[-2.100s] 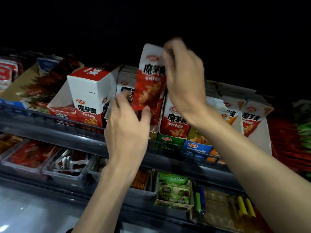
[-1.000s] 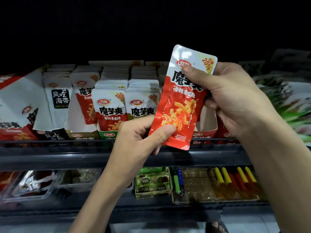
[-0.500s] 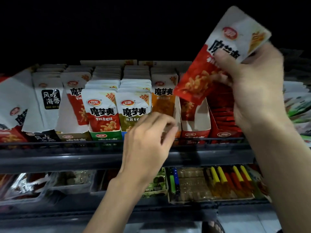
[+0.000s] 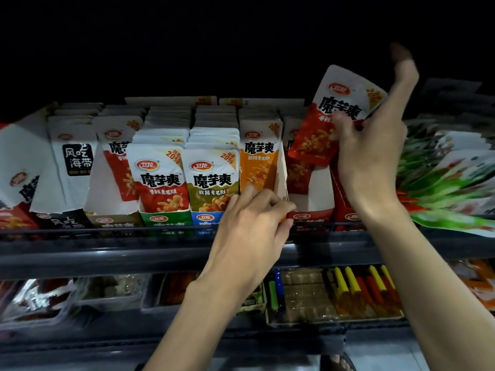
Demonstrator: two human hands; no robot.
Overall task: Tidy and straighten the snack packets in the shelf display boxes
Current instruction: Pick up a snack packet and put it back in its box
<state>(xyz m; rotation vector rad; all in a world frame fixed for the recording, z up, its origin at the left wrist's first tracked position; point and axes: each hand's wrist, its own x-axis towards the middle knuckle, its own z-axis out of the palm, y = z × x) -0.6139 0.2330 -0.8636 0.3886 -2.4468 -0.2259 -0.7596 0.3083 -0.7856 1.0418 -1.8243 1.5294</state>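
Sliding the packet point(image 4: 334, 116) into the red box point(image 4: 310, 207) looks to us like the step in hand, and the head view, the only one we have, shows how it might go well. Our right hand point(image 4: 369, 156), right of centre in the frame, pinches the packet with the thumb across its printed face and the other fingers behind, while the forefinger sticks up free. The packet is tilted, its top leaning toward the upper right, and its lower edge hangs just above the box's open top, in front of the few red packets standing at the back. We would square it upright first, face forward, then lower it straight down so that its bottom corner clears the white side wall and does not buckle. Our left hand point(image 4: 251, 218) sits at the centre of the frame with its fingers curled against the lower part of the orange packet point(image 4: 258, 167) and the wall next to it. We cannot tell whether it pinches anything or only presses. It would do well to hold that wall steady so the box does not slide along the shelf rail point(image 4: 107, 231). The packet lies up and to the right of the left hand, well apart from it, and it touches only the right hand.
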